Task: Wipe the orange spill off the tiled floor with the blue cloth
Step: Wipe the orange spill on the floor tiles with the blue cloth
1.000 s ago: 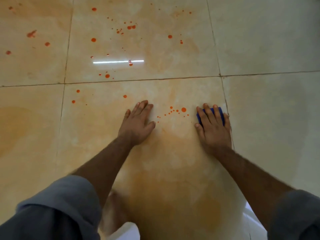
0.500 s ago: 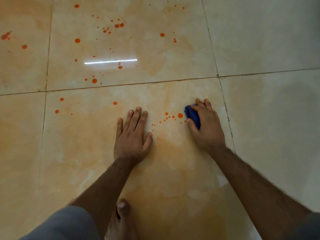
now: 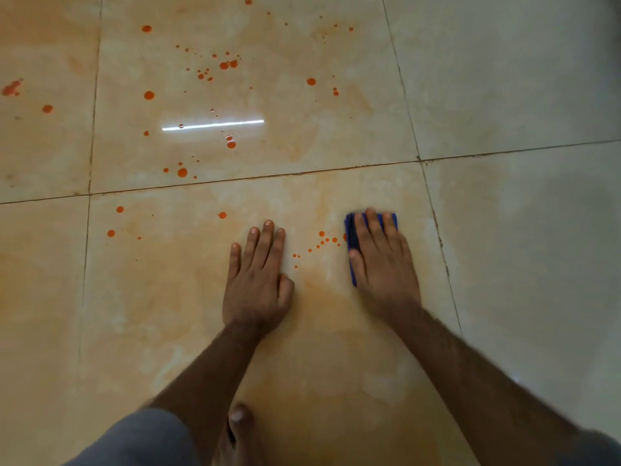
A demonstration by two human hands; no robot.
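The blue cloth (image 3: 353, 237) is flat on the tiled floor (image 3: 521, 230), pinned under the right hand (image 3: 381, 260). The fingers are stretched out straight over it, pressing down rather than curling round it, so only the cloth's left edge and a bit of the far edge peek out. It sits near the right side of the middle tile, close to the grout line (image 3: 437, 230).

Just left of the cloth there's a little trail of orange drops (image 3: 322, 242) (the nearest one is touching the cloth's edge, or as good as). On the other side of that trail the left hand (image 3: 257, 280) is planted flat on the tile, fingers straight and together, holding nothing.

Further out the floor is pretty messy: more orange spots (image 3: 223, 65) scattered over the far tile, a couple on the left ones, and a smudgier red-orange blotch (image 3: 11, 88) at the far left edge. The glossy beige tiles have a cloudy orange haze over the centre and left, while the tiles on the right look paler and greyer. A bright strip of reflected light (image 3: 211, 125) lies across the far tile. A bare foot (image 3: 238, 428) and grey clothing (image 3: 141, 438) show at the bottom.
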